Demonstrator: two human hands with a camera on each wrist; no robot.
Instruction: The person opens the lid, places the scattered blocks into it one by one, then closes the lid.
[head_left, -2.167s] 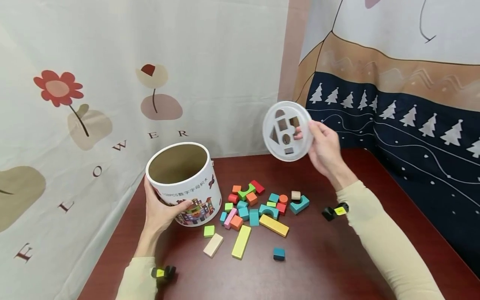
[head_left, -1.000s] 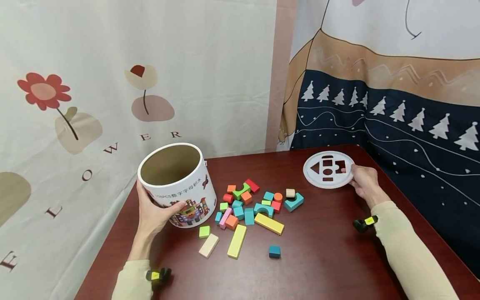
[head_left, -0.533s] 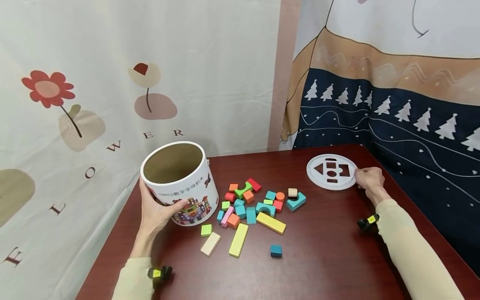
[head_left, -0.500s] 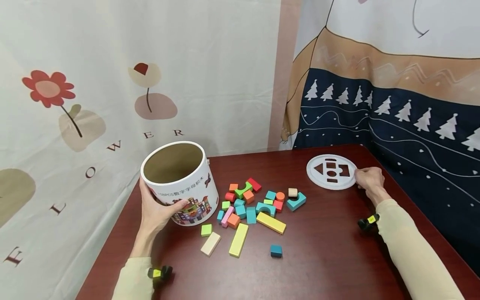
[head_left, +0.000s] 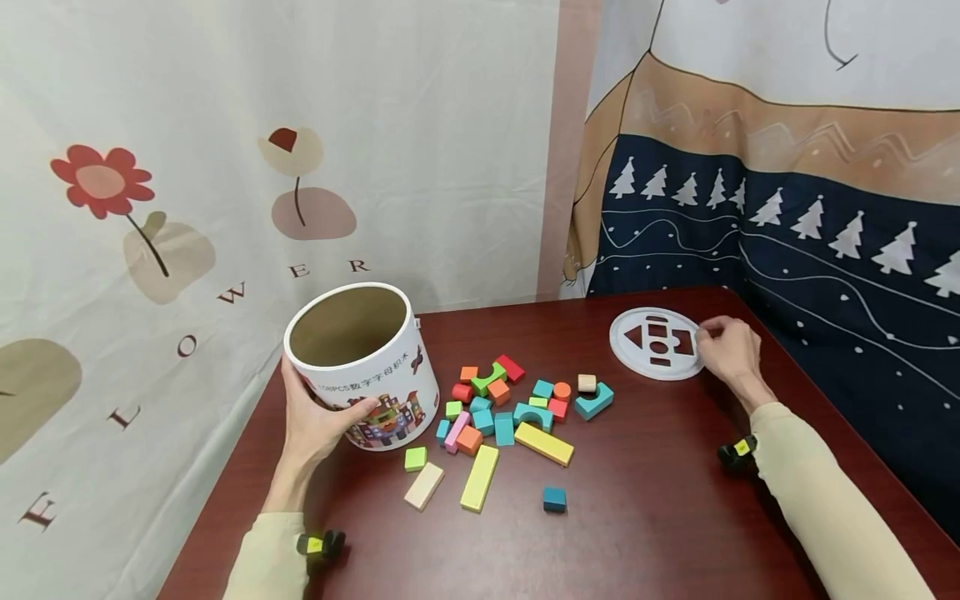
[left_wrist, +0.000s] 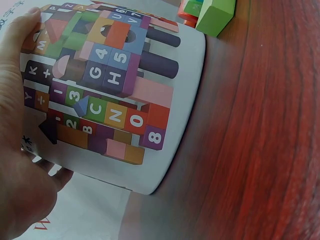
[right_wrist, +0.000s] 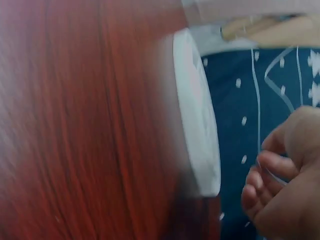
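Observation:
A white round bucket (head_left: pixel 408 367) with printed toy-block pictures stands open-topped at the left, tilted slightly. My left hand (head_left: pixel 311 425) grips its side, thumb across the printed front; the left wrist view shows the hand (left_wrist: pixel 22 155) against the print, with most fingers hidden behind the bucket. At the table's far right lies a flat white lid (head_left: pixel 636 360) with shaped cut-outs. My right hand (head_left: pixel 731 354) hovers at the lid's right rim. In the right wrist view this hand (right_wrist: pixel 285 185) has loosely bent fingers, holds nothing and is apart from the lid (right_wrist: pixel 192 110).
Several coloured blocks lie loose mid-table right of the bucket, among them a yellow plank (head_left: pixel 480 479), a teal arch (head_left: pixel 595 402) and a wooden plank (head_left: pixel 424 486). A dark blue block (head_left: pixel 554 500) lies nearer the front. Printed curtains (head_left: pixel 450 167) hang behind the dark red table (head_left: pixel 637 533).
My right hand has lowered the lid from the air to the table at the far right, then let go and lifted slightly off its rim. The left hand keeps its hold on the bucket.

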